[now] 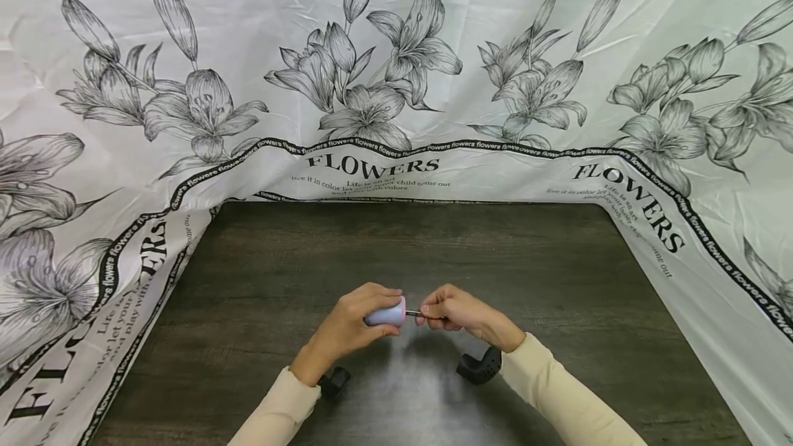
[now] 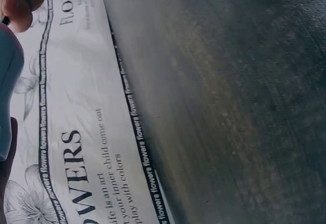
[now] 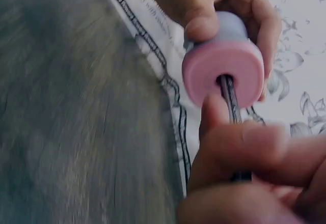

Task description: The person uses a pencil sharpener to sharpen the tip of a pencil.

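My left hand (image 1: 356,319) grips a pale lavender-blue pencil sharpener (image 1: 387,315) with a pink end, held above the table. In the right wrist view, the sharpener's pink face (image 3: 204,74) shows a dark round hole with a thin dark pencil (image 3: 231,99) in it. My right hand (image 1: 458,312) pinches this pencil between thumb and fingers, close to the hole. The pencil's tip inside the sharpener is hidden. At the left edge of the left wrist view, only part of the sharpener (image 2: 9,76) shows.
Both hands are over a dark wood-grain table (image 1: 396,246). White cloth (image 1: 495,88) printed with flowers and lettering surrounds its back and sides. Black wrist-worn devices, one on the left (image 1: 334,383) and one on the right (image 1: 480,365), hang below the wrists.
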The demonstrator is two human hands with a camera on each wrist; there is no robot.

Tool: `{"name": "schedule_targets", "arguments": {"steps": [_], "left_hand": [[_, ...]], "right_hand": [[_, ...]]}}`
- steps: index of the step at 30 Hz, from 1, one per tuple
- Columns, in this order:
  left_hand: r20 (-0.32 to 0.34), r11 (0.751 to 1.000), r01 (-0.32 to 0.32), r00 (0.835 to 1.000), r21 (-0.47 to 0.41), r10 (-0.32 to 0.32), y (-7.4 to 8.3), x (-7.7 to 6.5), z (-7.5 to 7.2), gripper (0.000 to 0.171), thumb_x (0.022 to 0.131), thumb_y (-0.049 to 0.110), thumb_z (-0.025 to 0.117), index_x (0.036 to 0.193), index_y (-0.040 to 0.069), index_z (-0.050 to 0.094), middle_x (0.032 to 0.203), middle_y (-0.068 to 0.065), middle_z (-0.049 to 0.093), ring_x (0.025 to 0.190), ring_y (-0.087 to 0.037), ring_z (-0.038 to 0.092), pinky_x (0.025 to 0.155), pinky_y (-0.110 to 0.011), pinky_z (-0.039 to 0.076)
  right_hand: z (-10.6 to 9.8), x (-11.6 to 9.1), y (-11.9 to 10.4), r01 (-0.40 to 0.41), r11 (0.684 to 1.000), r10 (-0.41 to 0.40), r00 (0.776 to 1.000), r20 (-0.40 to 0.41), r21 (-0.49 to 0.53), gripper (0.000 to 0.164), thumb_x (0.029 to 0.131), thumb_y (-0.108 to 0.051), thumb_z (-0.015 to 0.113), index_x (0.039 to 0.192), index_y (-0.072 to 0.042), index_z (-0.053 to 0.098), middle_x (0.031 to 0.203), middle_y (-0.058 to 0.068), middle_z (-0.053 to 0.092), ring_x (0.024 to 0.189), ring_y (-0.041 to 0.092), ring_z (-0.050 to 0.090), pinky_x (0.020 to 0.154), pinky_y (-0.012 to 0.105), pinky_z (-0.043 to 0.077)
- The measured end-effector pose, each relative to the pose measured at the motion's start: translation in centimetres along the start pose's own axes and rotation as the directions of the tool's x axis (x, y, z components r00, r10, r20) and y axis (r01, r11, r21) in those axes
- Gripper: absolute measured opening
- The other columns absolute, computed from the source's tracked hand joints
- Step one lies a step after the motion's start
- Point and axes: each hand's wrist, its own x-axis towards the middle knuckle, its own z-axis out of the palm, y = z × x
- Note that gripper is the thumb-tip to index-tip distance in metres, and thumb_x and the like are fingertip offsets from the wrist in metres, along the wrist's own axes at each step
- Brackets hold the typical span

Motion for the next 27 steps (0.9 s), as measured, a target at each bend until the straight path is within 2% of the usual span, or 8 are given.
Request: {"name": "schedule_targets", "arguments": {"steps": [3, 5, 8, 11, 13, 18, 23, 27], "left_hand": [[-0.003, 0.998, 0.058, 0.998, -0.007, -0.058, 0.0, -0.2, 0.2, 0.052, 0.062, 0.014, 0.087, 0.11, 0.003, 0.068, 0.11, -0.012, 0.068, 0.098, -0.023, 0.065, 0.079, -0.03, 0.055], [0.011, 0.985, 0.171, 0.985, -0.034, -0.171, 0.1, -0.3, 0.3, 0.051, 0.065, 0.016, 0.086, 0.111, 0.004, 0.068, 0.11, -0.011, 0.068, 0.096, -0.022, 0.065, 0.075, -0.03, 0.056], [0.054, 0.911, 0.401, 0.916, -0.097, -0.398, 0.2, -0.3, 0.2, 0.047, 0.07, 0.021, 0.084, 0.112, 0.006, 0.069, 0.11, -0.008, 0.069, 0.088, -0.018, 0.066, 0.069, -0.027, 0.054], [0.129, 0.775, 0.611, 0.791, -0.162, -0.598, 0.2, 0.0, -0.2, 0.04, 0.078, 0.029, 0.079, 0.113, 0.011, 0.069, 0.107, -0.009, 0.069, 0.077, -0.013, 0.062, 0.062, -0.024, 0.051], [0.188, 0.706, 0.679, 0.734, -0.2, -0.652, 0.1, 0.3, -0.6, 0.039, 0.082, 0.03, 0.075, 0.114, 0.01, 0.068, 0.107, -0.013, 0.068, 0.074, -0.013, 0.06, 0.06, -0.025, 0.05], [0.345, 0.579, 0.746, 0.666, -0.331, -0.661, -0.3, 0.7, -1.8, 0.038, 0.091, 0.023, 0.065, 0.121, 0.0, 0.061, 0.104, -0.02, 0.064, 0.077, -0.016, 0.06, 0.065, -0.03, 0.052], [0.424, 0.394, 0.801, 0.58, -0.45, -0.696, -0.3, 1.1, -2.7, 0.045, 0.093, 0.026, 0.062, 0.124, -0.007, 0.057, 0.1, -0.015, 0.062, 0.079, -0.015, 0.061, 0.069, -0.029, 0.052], [0.449, 0.306, 0.806, 0.549, -0.506, -0.705, -0.2, 1.3, -3.0, 0.046, 0.094, 0.024, 0.062, 0.12, -0.014, 0.056, 0.095, -0.01, 0.062, 0.077, -0.014, 0.061, 0.07, -0.029, 0.054]], "right_hand": [[0.0, 0.1, 0.5, 0.06, 0.995, -0.062, 0.998, -0.025, -0.084, 0.029, 0.1, -0.009, 0.046, 0.097, 0.012, 0.065, 0.059, 0.001, 0.054, 0.041, 0.005, 0.027, 0.042, 0.022, 0.024], [0.1, 0.1, 0.9, 0.137, 0.972, -0.152, 0.986, -0.066, -0.192, 0.025, 0.098, -0.01, 0.051, 0.101, 0.01, 0.065, 0.066, 0.008, 0.062, 0.043, 0.004, 0.036, 0.043, 0.022, 0.031], [0.7, -0.1, 1.4, 0.258, 0.863, -0.348, 0.927, -0.14, -0.435, 0.017, 0.093, -0.013, 0.061, 0.103, 0.0, 0.068, 0.082, 0.009, 0.07, 0.055, 0.003, 0.052, 0.049, 0.023, 0.042], [1.4, -0.2, 1.7, 0.314, 0.649, -0.579, 0.795, -0.182, -0.693, 0.015, 0.086, -0.013, 0.071, 0.1, -0.009, 0.07, 0.091, 0.003, 0.072, 0.067, 0.002, 0.059, 0.056, 0.022, 0.047], [1.9, -0.1, 1.8, 0.301, 0.481, -0.714, 0.679, -0.168, -0.824, 0.017, 0.082, -0.012, 0.074, 0.098, -0.012, 0.07, 0.091, -0.001, 0.072, 0.066, 0.003, 0.059, 0.055, 0.021, 0.046], [2.3, 0.5, 2.2, 0.21, 0.123, -0.911, 0.412, -0.026, -0.97, 0.012, 0.083, -0.013, 0.073, 0.095, -0.012, 0.07, 0.087, -0.002, 0.071, 0.07, 0.008, 0.064, 0.057, 0.022, 0.046], [2.3, 1.1, 2.6, 0.164, -0.092, -0.967, 0.219, 0.127, -0.982, 0.018, 0.098, -0.013, 0.054, 0.097, -0.008, 0.071, 0.089, 0.002, 0.07, 0.075, 0.013, 0.065, 0.067, 0.027, 0.05], [2.2, 1.4, 2.5, 0.161, -0.196, -0.968, 0.125, 0.217, -0.967, 0.02, 0.098, -0.006, 0.051, 0.098, -0.006, 0.071, 0.089, 0.003, 0.069, 0.075, 0.014, 0.064, 0.07, 0.027, 0.05]]}}
